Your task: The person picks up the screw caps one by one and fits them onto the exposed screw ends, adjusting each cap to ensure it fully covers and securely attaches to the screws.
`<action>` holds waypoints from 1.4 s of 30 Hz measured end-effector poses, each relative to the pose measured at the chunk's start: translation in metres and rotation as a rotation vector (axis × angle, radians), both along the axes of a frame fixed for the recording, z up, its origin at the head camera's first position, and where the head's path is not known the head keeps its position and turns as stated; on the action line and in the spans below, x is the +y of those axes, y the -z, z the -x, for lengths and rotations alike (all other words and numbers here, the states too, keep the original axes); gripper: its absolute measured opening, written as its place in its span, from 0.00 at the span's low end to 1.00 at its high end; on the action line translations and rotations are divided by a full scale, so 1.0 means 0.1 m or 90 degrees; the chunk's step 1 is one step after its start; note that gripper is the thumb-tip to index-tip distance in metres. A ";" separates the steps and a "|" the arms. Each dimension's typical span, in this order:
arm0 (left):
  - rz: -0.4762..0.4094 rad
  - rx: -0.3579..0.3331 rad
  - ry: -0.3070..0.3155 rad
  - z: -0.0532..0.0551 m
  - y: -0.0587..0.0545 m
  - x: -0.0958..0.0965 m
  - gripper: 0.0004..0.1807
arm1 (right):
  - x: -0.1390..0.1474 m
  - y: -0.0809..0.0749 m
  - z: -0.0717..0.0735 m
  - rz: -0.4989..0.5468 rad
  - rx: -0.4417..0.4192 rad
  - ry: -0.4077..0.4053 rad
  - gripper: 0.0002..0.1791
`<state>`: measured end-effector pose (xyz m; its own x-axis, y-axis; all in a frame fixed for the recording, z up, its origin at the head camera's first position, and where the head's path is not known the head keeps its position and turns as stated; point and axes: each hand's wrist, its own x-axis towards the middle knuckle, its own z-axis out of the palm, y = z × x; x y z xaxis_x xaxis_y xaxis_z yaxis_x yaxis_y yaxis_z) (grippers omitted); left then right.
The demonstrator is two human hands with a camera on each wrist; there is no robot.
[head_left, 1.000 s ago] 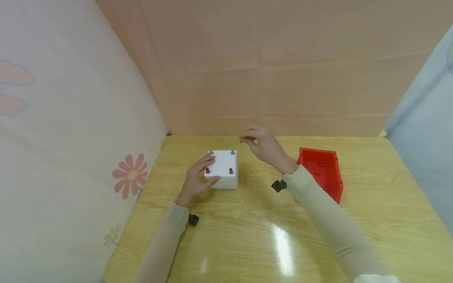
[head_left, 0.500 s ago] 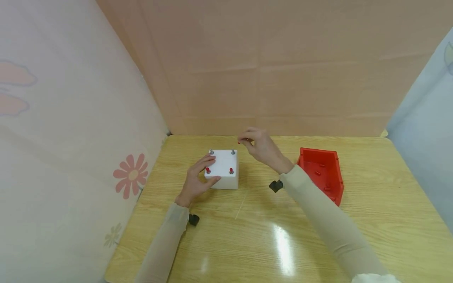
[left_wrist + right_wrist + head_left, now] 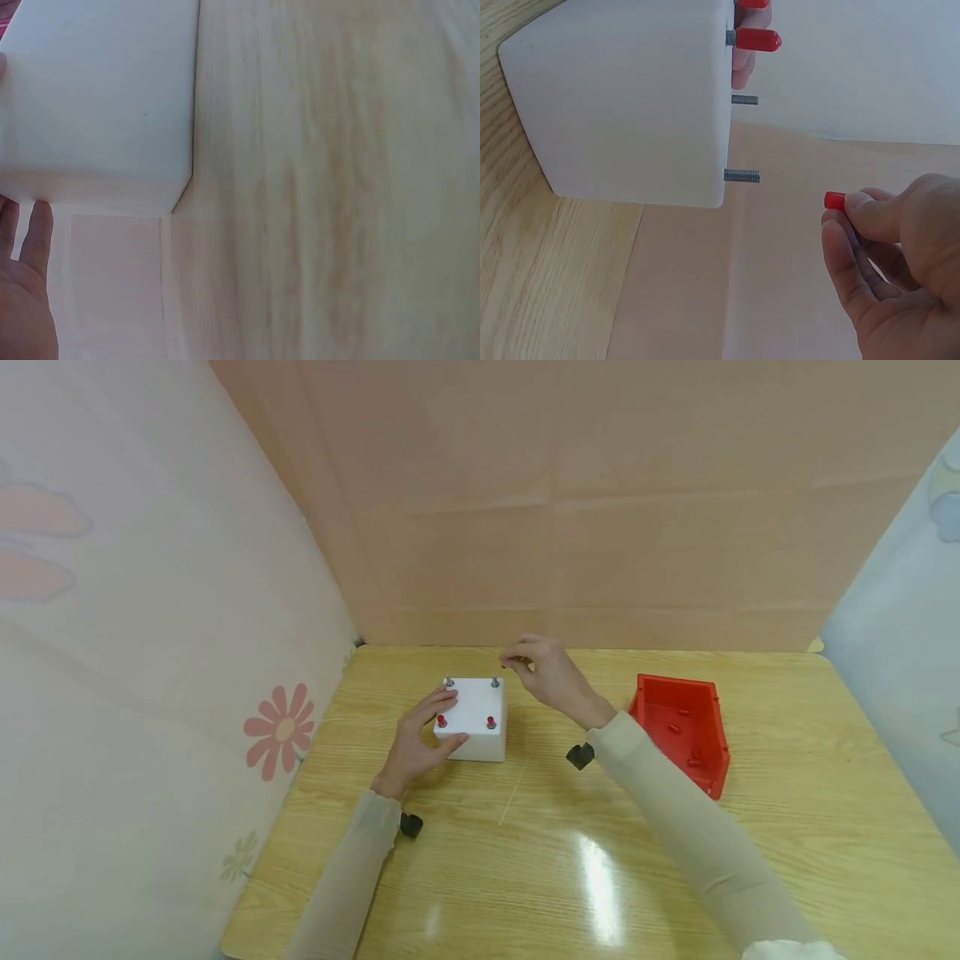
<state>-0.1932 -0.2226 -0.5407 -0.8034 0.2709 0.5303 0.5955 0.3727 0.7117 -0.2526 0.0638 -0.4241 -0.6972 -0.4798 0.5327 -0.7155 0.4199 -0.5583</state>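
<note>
A white box [image 3: 476,706] stands on the wooden table with metal threaded studs sticking up from its top. The two near studs wear red caps, such as this red cap [image 3: 757,40]; the two far ones, including a bare stud [image 3: 742,175], have none. My left hand [image 3: 416,739] grips the box's left side, its thumb at the near edge and fingers over the top. My right hand [image 3: 551,672] pinches a small red cap [image 3: 834,200] between thumb and fingertips. In the right wrist view, that cap is apart from the bare far-right stud, pointing roughly toward it.
A red open bin [image 3: 678,727] stands on the table [image 3: 810,777] to the right, with several red caps inside, partly behind the right sleeve. A tan sheet [image 3: 600,527] rises behind the table, and a flowered pale cloth [image 3: 172,652] hangs at the left.
My right hand has moved slightly left and down toward the white box, still pinching the red cap. The left hand stays in place on the box.
</note>
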 end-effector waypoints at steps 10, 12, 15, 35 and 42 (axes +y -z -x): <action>0.001 0.028 0.000 0.01 0.03 0.00 0.32 | -0.06 0.05 0.01 -0.007 -0.011 -0.006 0.07; 0.001 0.028 -0.001 0.02 0.03 0.01 0.32 | -0.06 0.06 0.01 -0.009 -0.019 -0.005 0.07; 0.002 0.026 -0.002 0.01 0.03 0.01 0.32 | -0.07 0.06 0.00 -0.010 -0.026 -0.006 0.07; 0.086 0.076 -0.012 0.01 0.00 0.00 0.34 | -0.10 0.12 0.01 -0.021 -0.027 -0.007 0.07; 0.148 0.090 -0.027 -0.02 -0.01 -0.02 0.36 | -0.11 0.14 0.03 -0.026 -0.019 -0.012 0.06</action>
